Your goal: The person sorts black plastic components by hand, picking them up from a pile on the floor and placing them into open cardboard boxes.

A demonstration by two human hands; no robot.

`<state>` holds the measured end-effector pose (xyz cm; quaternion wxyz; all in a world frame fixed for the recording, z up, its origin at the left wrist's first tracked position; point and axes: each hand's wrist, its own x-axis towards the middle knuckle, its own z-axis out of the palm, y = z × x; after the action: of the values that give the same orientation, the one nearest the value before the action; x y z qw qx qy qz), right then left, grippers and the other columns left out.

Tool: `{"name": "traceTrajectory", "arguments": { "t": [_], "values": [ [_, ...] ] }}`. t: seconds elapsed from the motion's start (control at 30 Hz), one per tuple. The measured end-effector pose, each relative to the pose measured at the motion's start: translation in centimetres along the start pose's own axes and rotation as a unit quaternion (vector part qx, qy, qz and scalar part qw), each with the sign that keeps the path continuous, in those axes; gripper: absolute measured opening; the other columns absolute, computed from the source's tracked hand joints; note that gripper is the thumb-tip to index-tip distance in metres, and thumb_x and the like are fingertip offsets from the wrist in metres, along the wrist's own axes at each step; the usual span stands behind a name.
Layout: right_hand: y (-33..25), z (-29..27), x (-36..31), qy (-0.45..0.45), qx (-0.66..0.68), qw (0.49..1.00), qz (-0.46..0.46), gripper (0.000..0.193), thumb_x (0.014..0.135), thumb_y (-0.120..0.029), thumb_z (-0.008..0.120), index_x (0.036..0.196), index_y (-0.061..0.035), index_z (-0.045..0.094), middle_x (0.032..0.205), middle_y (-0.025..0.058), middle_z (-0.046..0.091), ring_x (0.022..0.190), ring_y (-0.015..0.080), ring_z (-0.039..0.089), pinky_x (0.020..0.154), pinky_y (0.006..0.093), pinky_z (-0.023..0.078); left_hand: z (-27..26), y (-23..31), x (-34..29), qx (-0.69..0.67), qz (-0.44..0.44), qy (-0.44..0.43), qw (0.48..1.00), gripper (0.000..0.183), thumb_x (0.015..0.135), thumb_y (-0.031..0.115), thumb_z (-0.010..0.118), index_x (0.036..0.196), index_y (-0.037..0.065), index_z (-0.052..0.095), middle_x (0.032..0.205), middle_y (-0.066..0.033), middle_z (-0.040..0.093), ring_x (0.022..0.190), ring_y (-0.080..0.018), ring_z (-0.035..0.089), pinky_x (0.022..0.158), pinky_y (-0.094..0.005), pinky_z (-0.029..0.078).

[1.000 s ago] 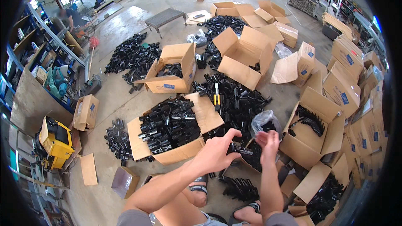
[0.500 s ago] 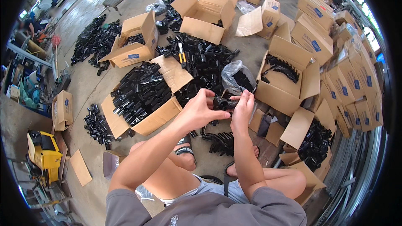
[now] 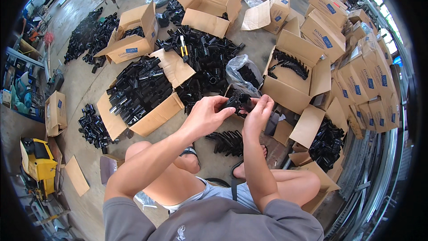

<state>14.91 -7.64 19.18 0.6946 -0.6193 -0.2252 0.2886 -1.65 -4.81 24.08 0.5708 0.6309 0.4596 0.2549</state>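
Observation:
Between my hands is a black tubular plastic part [image 3: 239,101], its exact kind unclear. My left hand [image 3: 206,115] is closed on its left end with thumb and fingers. My right hand [image 3: 257,117] pinches the other end, fingertips partly hiding it. Just beyond, a clear plastic bag [image 3: 236,69] holds small black pieces. Below my hands, a row of black parts [image 3: 226,143] lies on the floor between my feet. A large heap of black tubular parts [image 3: 209,56] spreads ahead, with a yellow-handled tool [image 3: 183,49] lying on it.
To the left stands an open carton [image 3: 158,117] full of black tubes. At the right, another open carton [image 3: 285,90] holds a curved row of black parts. Stacked closed cartons [image 3: 356,78] rise behind it, near long metal profiles [image 3: 361,183]. A yellow machine [image 3: 39,163] stands far left.
The whole view has shifted a little, so the surroundings sit further left and higher. Both hands still grip the black part, which has turned slightly; the right fingers have bent more around it.

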Motion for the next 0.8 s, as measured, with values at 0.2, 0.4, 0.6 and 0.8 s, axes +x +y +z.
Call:
{"name": "traceTrajectory", "arguments": {
  "t": [0.2, 0.4, 0.6, 0.8],
  "values": [
    [-0.7, -0.2, -0.8, -0.021, -0.010, 1.000, -0.017, 0.030, 0.114, -0.035, 0.037, 0.120, -0.0065, 0.043, 0.095, 0.0103, 0.060, 0.057, 0.0151, 0.062, 0.041, 0.0256, 0.048, 0.8, -0.6, -0.3, -0.054, 0.008, 0.006, 0.999, 0.046, 0.093, 0.027, 0.076, 0.122, -0.008, 0.069, 0.097, -0.0169, 0.077, 0.085, -0.0152, 0.072, 0.076, -0.0331, 0.055],
    [-0.8, -0.4, -1.4, -0.004, -0.022, 0.999, -0.035, 0.028, 0.114, -0.034, 0.038, 0.120, -0.0069, 0.043, 0.098, 0.0096, 0.059, 0.065, 0.0140, 0.063, 0.042, 0.0258, 0.050, 1.1, 0.5, -1.2, -0.016, 0.014, 0.016, 1.000, 0.047, 0.093, 0.026, 0.077, 0.125, -0.008, 0.068, 0.097, -0.0152, 0.078, 0.085, -0.0148, 0.072, 0.076, -0.0329, 0.056],
    [0.2, -0.8, -1.9, -0.001, -0.021, 0.999, -0.024, 0.030, 0.114, -0.034, 0.040, 0.117, -0.0049, 0.047, 0.097, 0.0079, 0.061, 0.074, 0.0121, 0.061, 0.054, 0.0255, 0.052, 1.5, 1.8, -2.2, 0.104, 0.096, 0.072, 0.987, 0.037, 0.093, 0.018, 0.072, 0.122, -0.005, 0.067, 0.103, -0.0193, 0.072, 0.095, -0.0318, 0.071, 0.087, -0.0416, 0.055],
    [-1.9, -2.4, 0.3, -0.087, -0.018, 0.976, -0.201, 0.012, 0.109, -0.009, 0.053, 0.116, -0.0003, 0.055, 0.107, 0.0080, 0.066, 0.092, 0.0145, 0.066, 0.091, 0.0275, 0.052, 0.7, 2.0, -1.9, 0.254, 0.257, 0.108, 0.926, 0.034, 0.090, 0.010, 0.073, 0.120, -0.003, 0.063, 0.105, -0.0204, 0.064, 0.101, -0.0383, 0.062, 0.090, -0.0460, 0.051]
  ]
}}
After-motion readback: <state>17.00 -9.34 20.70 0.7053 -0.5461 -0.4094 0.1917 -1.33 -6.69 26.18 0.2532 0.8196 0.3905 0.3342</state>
